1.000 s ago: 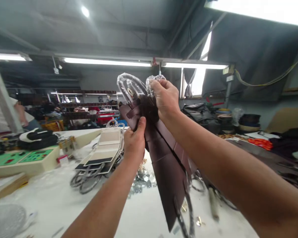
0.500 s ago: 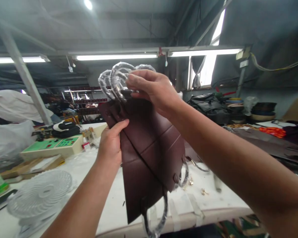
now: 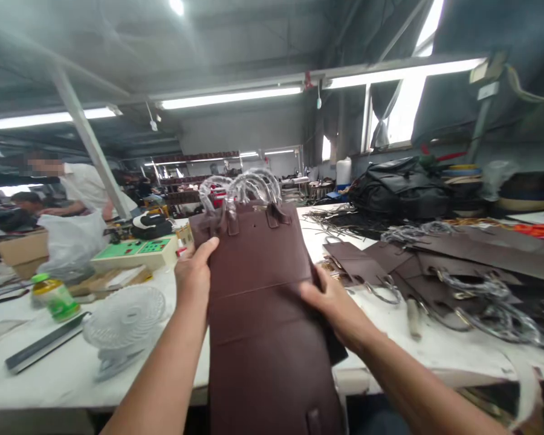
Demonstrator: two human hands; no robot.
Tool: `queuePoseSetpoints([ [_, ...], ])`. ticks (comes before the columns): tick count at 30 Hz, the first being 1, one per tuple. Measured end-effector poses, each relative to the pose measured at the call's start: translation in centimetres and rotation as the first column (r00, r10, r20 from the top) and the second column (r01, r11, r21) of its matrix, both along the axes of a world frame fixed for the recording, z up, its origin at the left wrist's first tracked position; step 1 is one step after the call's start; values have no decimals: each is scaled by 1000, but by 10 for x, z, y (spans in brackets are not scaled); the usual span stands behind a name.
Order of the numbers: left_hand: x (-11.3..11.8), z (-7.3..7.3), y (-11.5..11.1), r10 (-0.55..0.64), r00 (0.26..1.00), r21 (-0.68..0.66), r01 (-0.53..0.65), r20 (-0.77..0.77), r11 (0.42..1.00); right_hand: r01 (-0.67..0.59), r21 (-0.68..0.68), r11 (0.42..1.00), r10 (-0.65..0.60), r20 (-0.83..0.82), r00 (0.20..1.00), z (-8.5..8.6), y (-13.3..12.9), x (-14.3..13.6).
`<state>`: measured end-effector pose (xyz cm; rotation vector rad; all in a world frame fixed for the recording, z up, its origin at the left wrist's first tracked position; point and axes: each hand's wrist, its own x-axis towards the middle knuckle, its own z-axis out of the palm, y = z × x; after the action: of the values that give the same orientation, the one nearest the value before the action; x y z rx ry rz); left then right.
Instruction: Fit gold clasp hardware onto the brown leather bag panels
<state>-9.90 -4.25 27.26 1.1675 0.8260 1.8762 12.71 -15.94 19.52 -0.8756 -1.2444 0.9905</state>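
Dark brown leather bag panels (image 3: pixel 260 314) hang in front of me, held upright in a stack over the table's front edge. At their top stand several looped bag handles (image 3: pixel 254 184) wrapped in clear plastic film. My left hand (image 3: pixel 194 275) grips the left edge, thumb on the front face. On the right edge, lower down, my right hand (image 3: pixel 329 299) is closed with its thumb over the front; its fingers are hidden behind the leather. A small strap tab shows near the bottom of the front panel.
More brown panels with wrapped handles (image 3: pixel 489 302) lie on the right. A small white fan (image 3: pixel 129 320), a bottle (image 3: pixel 57 296) and a green-topped control box (image 3: pixel 136 254) stand left. A black bag (image 3: pixel 399 190) sits at the back. Another person (image 3: pixel 86 187) works at far left.
My right hand has come down from the plastic-wrapped handles to the right edge of the panels. The stack has turned to face me squarely, and the view has shifted left.
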Motion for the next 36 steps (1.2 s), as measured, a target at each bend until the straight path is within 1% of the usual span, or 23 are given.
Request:
queuePoseSetpoints([
  [1, 5, -11, 4, 13, 1000, -32, -13, -11, 999, 102, -4, 995, -102, 66, 993, -10, 1, -3],
  [2, 10, -22, 7, -7, 1000, -71, 6, -12, 997, 185, -7, 983, -183, 127, 975, -19, 2, -5],
  [4, 19, -42, 6, -93, 995, -148, 89, -23, 985, 280, 3, 960, -275, 200, 940, -35, 8, -3],
  [7, 22, -68, -5, -259, 963, -221, 236, -79, 946, 360, 94, 928, -371, 270, 888, -50, 15, 6],
  [8, 20, -77, -11, -326, 942, -266, 295, -80, 918, 371, 144, 917, -398, 297, 868, -54, 15, 9],
  [10, 16, -91, -24, -434, 901, -364, 399, -14, 841, 352, 249, 902, -422, 342, 840, -59, 12, 12],
  [11, 13, -98, -32, -457, 889, -400, 432, 37, 808, 323, 289, 901, -414, 356, 837, -61, 8, 12],
  [12, 11, -104, -40, -452, 887, -421, 445, 89, 791, 287, 317, 904, -396, 368, 841, -63, 2, 12],
  [13, 9, -108, -48, -431, 892, -427, 445, 135, 788, 257, 336, 906, -378, 374, 847, -65, -5, 10],
  [15, 7, -116, -66, -376, 906, -425, 423, 193, 800, 212, 351, 912, -347, 384, 856, -70, -23, 5],
  [18, 1, -123, -88, -289, 935, -423, 350, 205, 835, 124, 329, 936, -261, 413, 873, -77, -55, -5],
  [20, -7, -125, -98, -226, 953, -417, 292, 201, 861, 31, 261, 965, -144, 426, 893, -86, -74, -10],
  [21, -11, -126, -102, -196, 960, -412, 264, 200, 872, -16, 203, 979, -72, 418, 906, -93, -83, -12],
  [23, -19, -128, -106, -142, 970, -409, 214, 198, 887, -103, 45, 994, 80, 361, 929, -110, -97, -16],
  [25, -26, -131, -109, -101, 976, -418, 174, 192, 892, -168, -116, 979, 194, 268, 944, -133, -106, -17],
  [27, -29, -135, -111, -79, 979, -435, 155, 187, 887, -185, -204, 961, 229, 217, 949, -155, -108, -15],
  [29, -27, -140, -110, -90, 979, -431, 161, 182, 888, -144, -196, 970, 190, 242, 951, -170, -102, -10],
  [31, -23, -145, -107, -153, 975, -411, 208, 164, 887, -102, -134, 986, 137, 288, 948, -179, -90, -1],
  [33, -18, -150, -103, -240, 961, -391, 274, 134, 879, -90, -103, 991, 118, 307, 944, -186, -77, 9],
  [36, -11, -162, -96, -335, 937, -409, 347, 103, 844, -71, -149, 986, 118, 332, 936, -204, -69, 24],
])
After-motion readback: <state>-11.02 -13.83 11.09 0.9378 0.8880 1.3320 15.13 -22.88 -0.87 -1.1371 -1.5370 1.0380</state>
